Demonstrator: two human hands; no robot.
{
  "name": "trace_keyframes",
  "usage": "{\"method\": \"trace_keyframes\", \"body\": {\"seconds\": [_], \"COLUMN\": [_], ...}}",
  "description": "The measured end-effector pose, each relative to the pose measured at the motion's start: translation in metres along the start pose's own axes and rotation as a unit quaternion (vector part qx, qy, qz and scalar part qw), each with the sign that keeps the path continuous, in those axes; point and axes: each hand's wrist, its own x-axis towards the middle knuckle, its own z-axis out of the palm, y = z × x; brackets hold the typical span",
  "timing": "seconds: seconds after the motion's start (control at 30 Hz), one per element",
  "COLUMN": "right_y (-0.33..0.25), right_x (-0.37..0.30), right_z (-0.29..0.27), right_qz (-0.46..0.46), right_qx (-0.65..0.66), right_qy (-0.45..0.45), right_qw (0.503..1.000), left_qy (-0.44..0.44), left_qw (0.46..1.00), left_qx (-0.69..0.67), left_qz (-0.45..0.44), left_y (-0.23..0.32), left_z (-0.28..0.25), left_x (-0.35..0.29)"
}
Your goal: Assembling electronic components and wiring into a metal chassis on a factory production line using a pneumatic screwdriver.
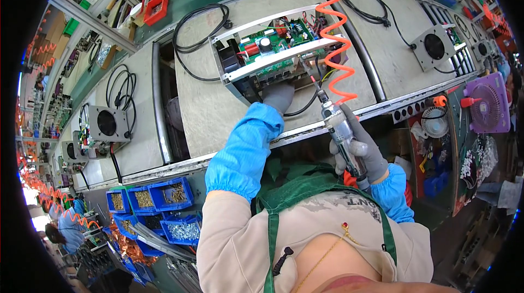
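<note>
My right hand (360,148), in a grey glove, is wrapped round a silver air screwdriver (339,126). The driver's long bit points up and left, at the near side of a metal-framed electronic unit (256,66). A green circuit board (289,38) with red and black parts and a capacitor shows inside the unit's frame. My left hand (278,96), also gloved and in a blue sleeve, is against the unit's lower near side; its fingers are mostly hidden there. Whether the bit touches a screw is too small to tell.
A coiled orange air hose (335,25) hangs across the unit's right end. A black cable (191,47) loops beside the unit. Similar units with fans stand left (108,124) and right (434,47). Blue bins (170,195) of screws sit at lower left, a purple fan (487,105) at right.
</note>
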Motion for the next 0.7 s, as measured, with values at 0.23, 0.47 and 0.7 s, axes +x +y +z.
{"method": "trace_keyframes", "body": {"seconds": [0.23, 0.47, 0.7], "right_y": [0.003, 0.003, 0.003], "right_x": [-0.001, 0.0, 0.0], "right_z": [0.002, 0.001, 0.001], "right_qz": [-0.007, -0.008, -0.014], "right_qx": [0.002, 0.007, 0.02], "right_qy": [-0.007, -0.008, -0.005], "right_qw": [1.0, 1.0, 1.0], "left_qy": [0.154, -0.02, 0.244], "left_qw": [0.987, 0.692, 0.796], "left_qx": [-0.02, -0.721, -0.535], "left_qz": [0.051, -0.023, 0.142], "left_y": [-0.01, -0.005, 0.002], "left_z": [0.008, -0.05, -0.166], "left_x": [-0.012, -0.1, -0.116]}}
